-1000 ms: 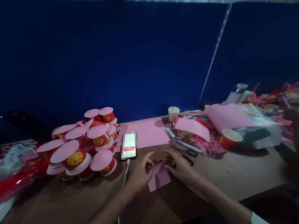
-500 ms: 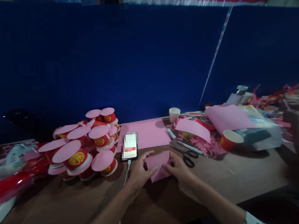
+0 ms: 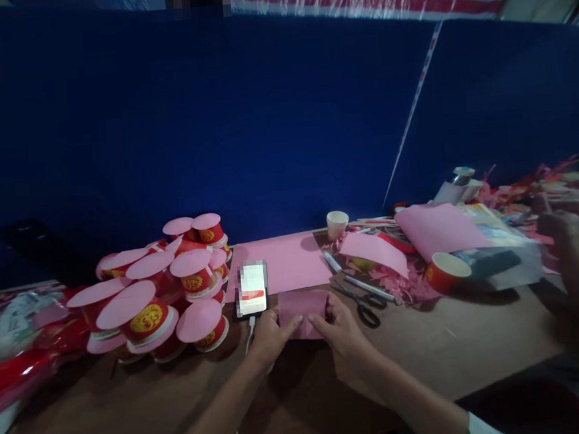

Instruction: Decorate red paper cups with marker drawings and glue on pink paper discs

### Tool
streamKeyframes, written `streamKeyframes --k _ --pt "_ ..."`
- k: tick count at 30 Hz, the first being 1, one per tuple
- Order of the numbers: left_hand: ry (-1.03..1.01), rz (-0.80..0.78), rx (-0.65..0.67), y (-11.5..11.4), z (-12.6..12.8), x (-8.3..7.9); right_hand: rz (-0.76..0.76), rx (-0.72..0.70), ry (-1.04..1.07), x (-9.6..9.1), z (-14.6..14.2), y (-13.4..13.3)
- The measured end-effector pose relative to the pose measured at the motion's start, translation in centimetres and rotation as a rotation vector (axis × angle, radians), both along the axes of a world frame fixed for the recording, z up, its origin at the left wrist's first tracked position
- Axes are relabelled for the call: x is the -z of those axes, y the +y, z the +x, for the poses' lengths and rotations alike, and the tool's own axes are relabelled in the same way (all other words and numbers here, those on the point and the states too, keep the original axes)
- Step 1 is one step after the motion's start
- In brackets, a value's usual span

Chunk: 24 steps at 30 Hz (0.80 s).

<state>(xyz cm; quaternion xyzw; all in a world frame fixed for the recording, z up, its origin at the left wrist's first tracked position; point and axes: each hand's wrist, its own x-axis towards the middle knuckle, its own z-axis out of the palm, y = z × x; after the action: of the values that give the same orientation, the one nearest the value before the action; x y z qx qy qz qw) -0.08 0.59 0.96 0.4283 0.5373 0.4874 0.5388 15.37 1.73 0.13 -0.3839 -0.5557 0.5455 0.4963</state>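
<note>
Between my two hands is a small piece of pink paper [image 3: 302, 304], held up off the brown table [image 3: 284, 398]. My left hand [image 3: 273, 335] grips its left side, thumb on the near face. On the right side my right hand [image 3: 342, 326] pinches it the same way, the thumbs almost meeting at the lower middle. Fingers behind the paper are hidden. Just beyond lies a large pink sheet [image 3: 293, 260], with a lit phone [image 3: 253, 288] on its left part. Black-handled scissors [image 3: 365, 304] rest right of my right hand.
Several red paper cups with pink discs [image 3: 149, 315] are stacked at left. A white cup [image 3: 337, 224], a marker [image 3: 332, 262], pink scraps [image 3: 408, 284] and a red cup [image 3: 447, 271] stand or lie at right. Another person's hand [image 3: 566, 235] shows at far right.
The pink paper has tilted in my hands, from a corner pointing down to a darker, level-edged rectangle. My thumbs have come closer together. The view has shifted slightly.
</note>
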Motion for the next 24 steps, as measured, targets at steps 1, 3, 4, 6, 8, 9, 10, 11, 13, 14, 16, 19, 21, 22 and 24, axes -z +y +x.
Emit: streamKeyframes --k 1,3,4,6,8,9,10,11,13,14,16,19,21,22,24 --pt "-0.010 0.011 0.016 0.2 -0.2 0.1 0.024 -0.016 -0.029 -0.2 0.5 0.0" --pt "-0.029 0.028 0.026 0.6 -0.7 0.2 0.099 -0.002 -0.170 -0.4 2.3 0.2" --pt "-0.040 0.031 0.021 0.9 -1.0 0.2 0.156 0.038 -0.286 -0.5 3.5 0.3" --pt "-0.069 0.033 0.012 1.3 -1.5 0.4 0.301 0.151 -0.595 -0.6 6.2 0.8" --pt "-0.109 0.028 0.011 1.6 -1.9 0.5 0.426 0.221 -0.857 -0.7 8.9 1.3" --pt "-0.129 0.023 0.011 1.7 -2.0 0.6 0.445 0.241 -0.960 -0.7 10.0 1.5" --pt "-0.146 0.018 0.010 1.7 -2.1 0.7 0.449 0.249 -1.046 -0.7 10.8 1.7" --pt "-0.160 0.012 0.008 1.8 -2.1 0.8 0.437 0.247 -1.119 -0.7 11.4 1.8" --pt "-0.182 0.002 0.006 1.8 -2.2 1.0 0.409 0.226 -1.238 -0.6 12.0 1.8" --pt "-0.189 -0.002 0.006 1.7 -2.2 1.1 0.401 0.208 -1.288 -0.4 12.0 1.8" --pt "-0.201 -0.007 0.009 1.6 -2.2 1.2 0.398 0.183 -1.356 0.2 11.9 1.8" --pt "-0.199 -0.015 0.012 1.2 -2.3 1.5 0.403 0.157 -1.382 1.4 11.9 2.0" --pt "-0.188 -0.016 0.009 1.0 -2.4 1.7 0.398 0.158 -1.375 2.2 12.2 2.1" --pt "-0.179 -0.013 0.005 0.9 -2.4 1.7 0.388 0.168 -1.374 2.5 12.4 2.2" --pt "-0.165 -0.003 0.001 0.7 -2.4 1.7 0.362 0.191 -1.358 2.8 12.6 2.2"
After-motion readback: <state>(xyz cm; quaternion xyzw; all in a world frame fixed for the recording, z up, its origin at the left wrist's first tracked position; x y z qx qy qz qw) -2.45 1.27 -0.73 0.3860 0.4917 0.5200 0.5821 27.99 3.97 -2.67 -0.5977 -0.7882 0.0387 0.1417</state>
